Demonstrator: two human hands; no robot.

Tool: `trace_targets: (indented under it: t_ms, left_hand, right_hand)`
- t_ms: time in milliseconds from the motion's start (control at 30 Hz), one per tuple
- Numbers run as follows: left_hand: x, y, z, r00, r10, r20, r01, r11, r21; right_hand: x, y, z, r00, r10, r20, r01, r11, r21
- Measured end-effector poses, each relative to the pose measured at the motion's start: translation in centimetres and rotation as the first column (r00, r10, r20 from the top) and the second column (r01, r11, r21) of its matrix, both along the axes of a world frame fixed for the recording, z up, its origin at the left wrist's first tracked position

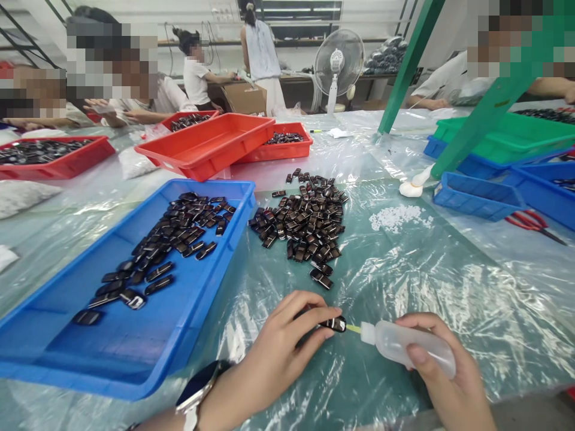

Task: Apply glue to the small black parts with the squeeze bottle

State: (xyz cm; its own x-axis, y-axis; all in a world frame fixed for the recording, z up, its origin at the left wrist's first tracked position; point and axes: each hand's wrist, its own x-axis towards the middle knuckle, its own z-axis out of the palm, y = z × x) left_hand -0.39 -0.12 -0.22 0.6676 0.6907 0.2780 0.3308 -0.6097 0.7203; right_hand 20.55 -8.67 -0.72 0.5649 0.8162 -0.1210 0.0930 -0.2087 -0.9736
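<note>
Between the fingertips of my left hand (pixel 291 344) is a small black toy car (pixel 335 324) with a white patch at its right end. My right hand (pixel 444 365) wraps round a translucent squeeze bottle (pixel 411 344), tilted almost flat. The bottle's thin yellowish nozzle points left and meets or nearly meets the car's end; I cannot tell whether they touch. Beyond my left hand lies a pile of similar dark toy cars (pixel 305 221). Small white pieces (pixel 399 218) are scattered on the plastic sheet to the right of that pile.
A blue tray (pixel 197 299) with more cars stands at left. Red trays (pixel 202 146) sit behind it, one resting on another. At right are a green post (pixel 476 131), a small blue bin (pixel 478 197) and red-handled pliers (pixel 532 221). Several people sit or stand around.
</note>
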Motion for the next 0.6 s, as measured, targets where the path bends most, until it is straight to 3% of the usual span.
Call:
trace_targets:
  t_ms: [400, 600]
  left_hand:
    - [0.0, 0.1, -0.1, 1.0, 0.023, -0.006, -0.024, 0.998, -0.059]
    - [-0.1, 0.9, -0.4, 0.975, 0.219, 0.029, -0.211, 0.963, -0.167]
  right_hand:
    - [-0.2, 0.1, 0.0, 1.0, -0.015, -0.011, 0.015, 1.0, 0.012]
    - [2.6, -0.7, -0.7, 0.993, -0.104, 0.045, 0.101, 0.993, 0.064]
